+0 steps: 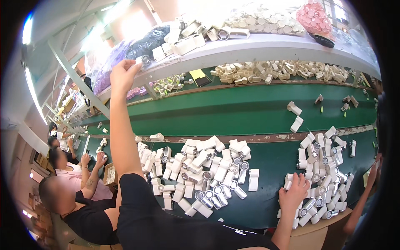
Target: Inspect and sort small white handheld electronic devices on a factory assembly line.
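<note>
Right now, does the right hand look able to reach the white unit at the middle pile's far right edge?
Probably yes: only bare tabletop shows between the right hand and that white unit, a short gap. The hand seems to be touching another unit, though.

There are one left hand, one right hand, two large heaps of white casings, one bag of pink discs and four co-workers at left.

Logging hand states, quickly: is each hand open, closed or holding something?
Left hand: fingertips at a small grey rounded part; grip unclear.
Right hand: curled at a white plastic casing; grip unclear.
</note>
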Tool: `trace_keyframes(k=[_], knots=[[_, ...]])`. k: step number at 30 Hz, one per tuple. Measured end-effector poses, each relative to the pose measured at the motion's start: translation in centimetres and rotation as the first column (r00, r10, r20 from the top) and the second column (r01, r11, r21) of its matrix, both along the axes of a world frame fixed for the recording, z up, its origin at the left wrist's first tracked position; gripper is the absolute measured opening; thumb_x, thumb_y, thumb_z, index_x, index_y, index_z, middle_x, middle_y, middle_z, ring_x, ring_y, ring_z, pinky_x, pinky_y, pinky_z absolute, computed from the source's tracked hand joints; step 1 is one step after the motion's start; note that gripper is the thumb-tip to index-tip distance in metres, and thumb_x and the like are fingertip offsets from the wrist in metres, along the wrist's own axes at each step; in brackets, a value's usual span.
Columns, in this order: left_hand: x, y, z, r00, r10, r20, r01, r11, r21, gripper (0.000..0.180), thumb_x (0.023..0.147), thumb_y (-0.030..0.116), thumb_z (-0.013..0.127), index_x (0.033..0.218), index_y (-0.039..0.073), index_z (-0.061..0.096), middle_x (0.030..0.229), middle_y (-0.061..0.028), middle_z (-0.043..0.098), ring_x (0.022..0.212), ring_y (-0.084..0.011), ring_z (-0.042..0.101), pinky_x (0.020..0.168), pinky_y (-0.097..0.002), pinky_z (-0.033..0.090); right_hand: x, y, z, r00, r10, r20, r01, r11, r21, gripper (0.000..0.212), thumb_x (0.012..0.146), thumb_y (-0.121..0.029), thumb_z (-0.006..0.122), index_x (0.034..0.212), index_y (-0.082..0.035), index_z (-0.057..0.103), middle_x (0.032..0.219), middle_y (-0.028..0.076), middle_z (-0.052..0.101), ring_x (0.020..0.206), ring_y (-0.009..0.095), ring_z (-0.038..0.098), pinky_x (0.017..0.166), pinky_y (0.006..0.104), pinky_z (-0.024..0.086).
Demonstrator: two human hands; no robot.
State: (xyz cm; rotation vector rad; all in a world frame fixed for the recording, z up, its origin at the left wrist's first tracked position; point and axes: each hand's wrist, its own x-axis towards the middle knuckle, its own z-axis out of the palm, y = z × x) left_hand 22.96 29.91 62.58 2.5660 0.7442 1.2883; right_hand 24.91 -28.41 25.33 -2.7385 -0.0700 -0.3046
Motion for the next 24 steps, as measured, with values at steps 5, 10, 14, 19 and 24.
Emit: trace_keyframes(k=[5, 10, 14, 19, 24], knots=[[3.0, 0.9, -0.2, 0.999, -0.012, -0.032, 0.017, 0.986, 0.164, 0.036, 0.091, 0.038, 0.078, 0.111, 0.008, 0.083, 0.110, -0.0185, 0.082, 0.105, -0.0353, 0.078, 0.096, -0.0413, 0.057, 0.0, 0.1, -0.4, 1.000, 0.009, 0.022, -0.009, 0.999, -0.031, 0.082, 0.067, -0.008, 0.084, 0.145, -0.008, 0.058, 0.155, 0.014, 0.049, 0.144, 0.045, 0.042, 0.109, 0.0592, 0.042], [4.3, -0.1, -2.1, 0.998, 0.008, 0.061, -0.020, 0.983, 0.183, 0.034, 0.094, 0.037, 0.076, 0.111, 0.007, 0.080, 0.113, -0.0201, 0.080, 0.108, -0.0384, 0.076, 0.098, -0.0437, 0.056, -0.2, 0.0, -0.5, 0.999, 0.001, 0.044, 0.000, 1.000, -0.027, 0.081, 0.068, -0.008, 0.084, 0.145, -0.009, 0.058, 0.156, 0.014, 0.049, 0.143, 0.044, 0.043, 0.109, 0.0598, 0.042], [4.5, 0.8, -3.8, 0.983, -0.047, 0.180, 0.013, 0.983, 0.182, 0.036, 0.095, 0.032, 0.078, 0.117, 0.004, 0.077, 0.116, -0.0211, 0.078, 0.109, -0.0392, 0.074, 0.098, -0.0447, 0.056, -0.2, 0.1, -0.3, 0.998, 0.021, 0.058, -0.020, 1.000, -0.023, 0.082, 0.068, -0.009, 0.085, 0.145, -0.009, 0.058, 0.156, 0.014, 0.049, 0.142, 0.044, 0.043, 0.109, 0.0596, 0.042], [4.7, 1.2, -4.3, 0.972, -0.040, 0.232, 0.000, 0.986, 0.168, 0.041, 0.096, 0.032, 0.080, 0.126, 0.005, 0.073, 0.121, -0.0168, 0.078, 0.111, -0.0348, 0.075, 0.100, -0.0417, 0.055, -0.3, 0.2, -0.2, 0.998, 0.021, 0.063, -0.019, 0.999, -0.033, 0.082, 0.068, -0.010, 0.086, 0.145, -0.008, 0.058, 0.156, 0.014, 0.050, 0.142, 0.044, 0.043, 0.109, 0.0595, 0.042], [6.0, 1.1, -4.5, 0.971, -0.028, 0.236, -0.038, 0.962, 0.269, 0.043, 0.097, 0.026, 0.079, 0.128, -0.001, 0.068, 0.123, -0.0221, 0.075, 0.116, -0.0379, 0.072, 0.102, -0.0449, 0.054, -0.4, -0.1, -0.5, 0.996, 0.023, 0.088, -0.020, 0.999, -0.025, 0.080, 0.069, -0.011, 0.085, 0.144, -0.007, 0.058, 0.156, 0.014, 0.049, 0.143, 0.045, 0.043, 0.111, 0.0597, 0.040]])
